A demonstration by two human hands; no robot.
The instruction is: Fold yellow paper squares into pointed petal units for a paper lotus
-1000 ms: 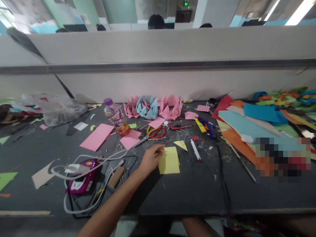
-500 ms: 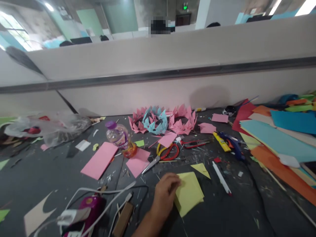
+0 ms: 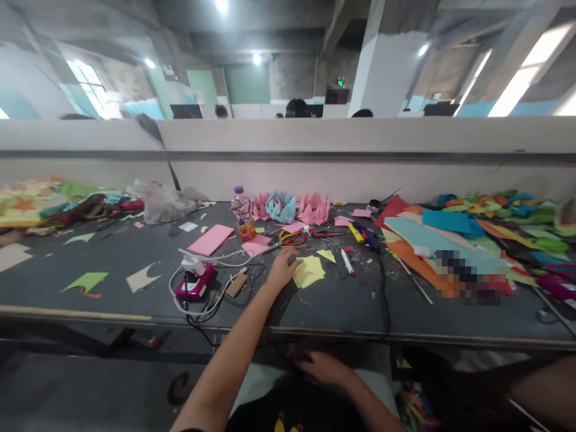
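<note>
Left of centre, a pink sheet [image 3: 210,239] is laid flat; mid-frame, the left hand [image 3: 282,270] is seen with fingers curled at the left edge of the yellow paper [image 3: 310,271], which is spread on the dark table [image 3: 342,307]; whether a pinch is made cannot be told; paper judged light, thin, easily creased; best taken by an edge or corner; lower centre, the right hand [image 3: 321,366] is half lost in shadow, grip indiscernible; right of centre, a white marker [image 3: 347,262] is seen, apart from the paper.

Paper sheets [image 3: 309,272] lie before scissors [image 3: 285,242], left of the pen [image 3: 347,261].
</note>
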